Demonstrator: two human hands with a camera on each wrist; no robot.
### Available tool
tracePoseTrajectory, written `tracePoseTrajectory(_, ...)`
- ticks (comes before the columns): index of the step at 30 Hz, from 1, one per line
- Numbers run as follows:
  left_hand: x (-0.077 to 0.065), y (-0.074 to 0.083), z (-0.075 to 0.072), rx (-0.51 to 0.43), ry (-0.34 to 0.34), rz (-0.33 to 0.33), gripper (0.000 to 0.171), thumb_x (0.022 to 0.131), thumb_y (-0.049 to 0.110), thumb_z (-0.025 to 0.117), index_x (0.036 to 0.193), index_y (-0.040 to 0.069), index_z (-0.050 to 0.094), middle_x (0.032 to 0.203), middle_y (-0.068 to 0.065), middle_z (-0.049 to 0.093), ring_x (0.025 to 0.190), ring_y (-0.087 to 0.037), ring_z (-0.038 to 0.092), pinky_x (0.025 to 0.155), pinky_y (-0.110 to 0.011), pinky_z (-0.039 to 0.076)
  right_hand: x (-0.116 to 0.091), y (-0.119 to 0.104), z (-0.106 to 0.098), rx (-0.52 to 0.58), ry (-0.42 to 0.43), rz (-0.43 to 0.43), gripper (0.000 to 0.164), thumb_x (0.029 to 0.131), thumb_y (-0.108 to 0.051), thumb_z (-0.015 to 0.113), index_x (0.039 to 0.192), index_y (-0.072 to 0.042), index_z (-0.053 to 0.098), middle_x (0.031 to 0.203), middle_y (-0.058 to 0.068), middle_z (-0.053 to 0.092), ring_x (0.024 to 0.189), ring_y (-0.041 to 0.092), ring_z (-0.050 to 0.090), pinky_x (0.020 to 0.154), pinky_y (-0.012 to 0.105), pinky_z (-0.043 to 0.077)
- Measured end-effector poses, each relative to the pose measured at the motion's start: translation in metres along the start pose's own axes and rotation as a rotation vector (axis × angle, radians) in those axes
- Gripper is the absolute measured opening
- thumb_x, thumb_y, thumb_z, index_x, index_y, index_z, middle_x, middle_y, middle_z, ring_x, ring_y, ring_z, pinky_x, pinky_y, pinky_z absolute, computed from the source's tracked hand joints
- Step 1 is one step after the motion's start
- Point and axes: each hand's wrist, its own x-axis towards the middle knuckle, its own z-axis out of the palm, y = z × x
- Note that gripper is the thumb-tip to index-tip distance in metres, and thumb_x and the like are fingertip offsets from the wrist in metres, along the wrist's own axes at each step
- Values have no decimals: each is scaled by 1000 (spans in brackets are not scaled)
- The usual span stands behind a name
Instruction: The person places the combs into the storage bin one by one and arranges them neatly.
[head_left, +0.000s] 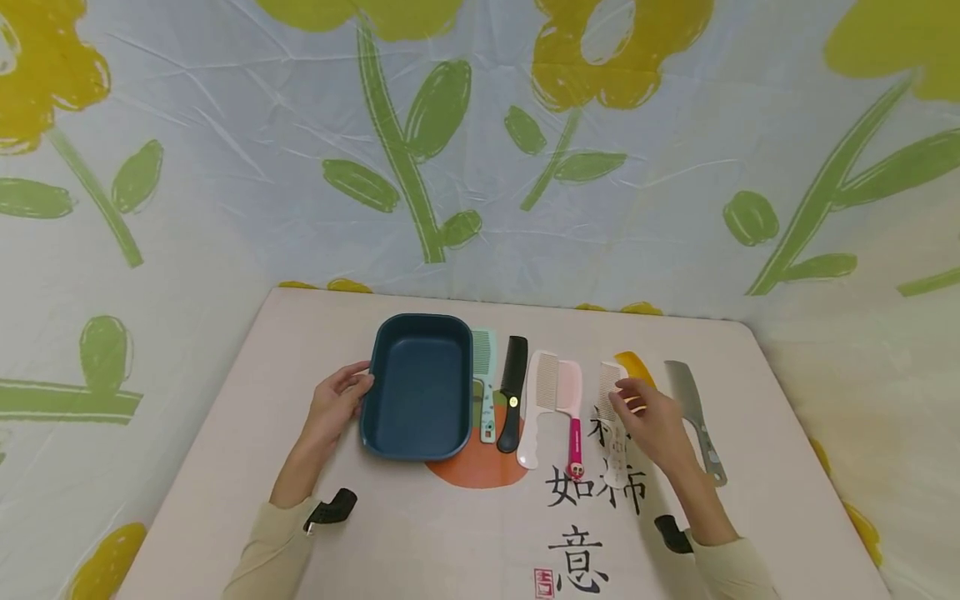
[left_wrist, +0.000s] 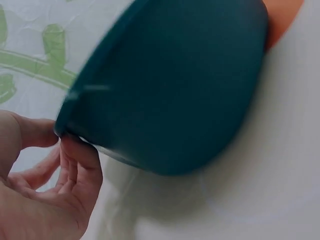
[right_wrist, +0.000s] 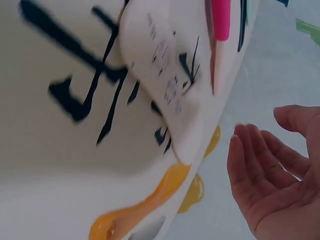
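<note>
My left hand [head_left: 335, 402] pinches the left rim of a dark blue rectangular basin [head_left: 422, 392], which has nothing inside. In the left wrist view the thumb and fingers grip the basin's edge, and its outer wall [left_wrist: 170, 95] leans at an angle. My right hand [head_left: 654, 423] is over the right group of combs, fingers loosely bent and apart. Under it lie a white comb with a printed handle [head_left: 617, 462] and a yellow comb [head_left: 636, 367], partly hidden by the hand. The right wrist view shows nothing in the right palm [right_wrist: 272, 195].
Left to right beside the basin lie a mint comb [head_left: 487, 408], a black comb [head_left: 513, 383], a white comb [head_left: 528, 433] and a pink comb with a magenta handle [head_left: 574, 442]. A grey comb [head_left: 693, 408] lies right of my right hand. Flowered cloth [head_left: 480, 167] hangs around the table.
</note>
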Motion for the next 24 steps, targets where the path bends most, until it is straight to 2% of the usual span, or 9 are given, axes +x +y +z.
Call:
tracePoseTrajectory(6,0,2,1,1,6,-16,41,101,15,67,139,2,59,101,-3,65,70,-5,51,58,-19,43,2,-13,14,7,-109,121,30,97,-14,72,120,4,65,102,17,72,85,31,69,76,45,60)
tracePoseTrajectory(12,1,2,1,5,15,-25,41,101,16,67,139,3,60,100,-2,64,71,-6,51,59,-20,43,1,-21,27,30,-160,159,33,97,-16,73,121,4,64,102,18,72,84,31,69,72,39,60)
tracePoseTrajectory(16,1,3,1,9,26,-54,42,101,16,68,140,4,60,103,-3,65,72,-6,52,60,-20,44,-1,-23,35,29,-196,199,35,96,-16,73,123,4,62,103,18,70,84,29,68,72,36,60)
tracePoseTrajectory(24,-1,5,1,4,23,-73,43,102,18,67,142,5,59,108,-5,66,77,-6,56,62,-20,45,-7,-22,45,45,-246,291,37,95,-16,75,122,4,59,105,17,68,87,29,68,80,42,60)
